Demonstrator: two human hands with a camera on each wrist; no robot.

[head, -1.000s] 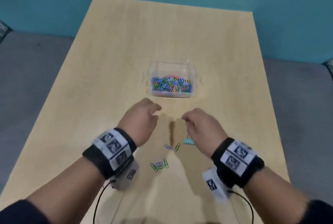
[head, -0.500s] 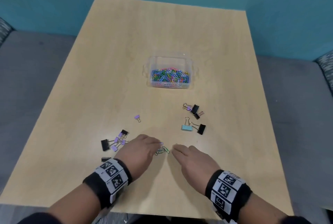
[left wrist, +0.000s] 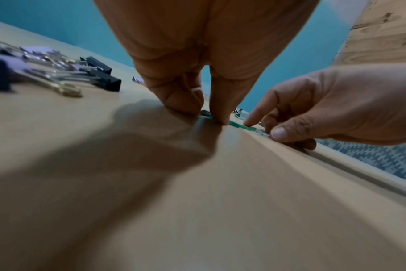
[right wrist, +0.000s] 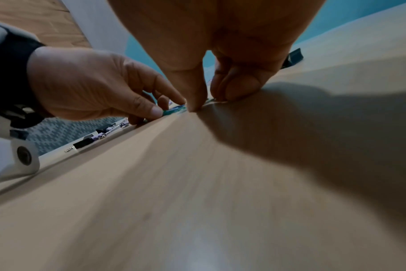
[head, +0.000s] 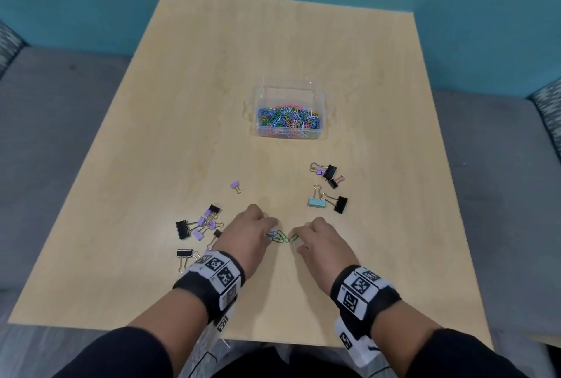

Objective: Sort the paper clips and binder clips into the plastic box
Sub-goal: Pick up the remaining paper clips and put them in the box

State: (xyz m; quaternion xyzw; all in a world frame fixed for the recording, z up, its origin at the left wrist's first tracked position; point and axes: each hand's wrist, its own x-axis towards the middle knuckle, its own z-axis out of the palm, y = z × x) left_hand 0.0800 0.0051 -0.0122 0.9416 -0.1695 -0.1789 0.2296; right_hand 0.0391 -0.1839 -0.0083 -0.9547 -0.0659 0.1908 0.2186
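**While both hands work the last loose paper clips, the binder clips wait**

As I look down from the head camera, my left hand (head: 249, 233) and right hand (head: 318, 238) meet near the front edge of the pale wooden surface (head: 288, 43). Between them lies a small cluster of green and blue paper clips (head: 280, 237), flat on the wood. The left hand's thumb and fingertips are drawn together onto the left end of the cluster; the left wrist view shows them pressing down on a green clip there. The right hand's thumb and forefinger close on the right end of the cluster in the same way. Whether either hand has a clip lifted clear of the wood, I cannot tell.

The clear plastic box (head: 287, 95) stands well apart, farther back at the middle of the surface, already holding a bright layer of coloured clips. Binder clips lie in two groups: a black and purple group (head: 198, 225) just left of my left hand, and a black, purple and pale blue group (head: 329, 187) to the right, between my hands and the box. One small purple binder clip (head: 235, 185) sits alone.

I judge the step to be gathering the last loose paper clips. Next I need a firm pinch under the thin wire, a lift, and a carry forward to release over the box.
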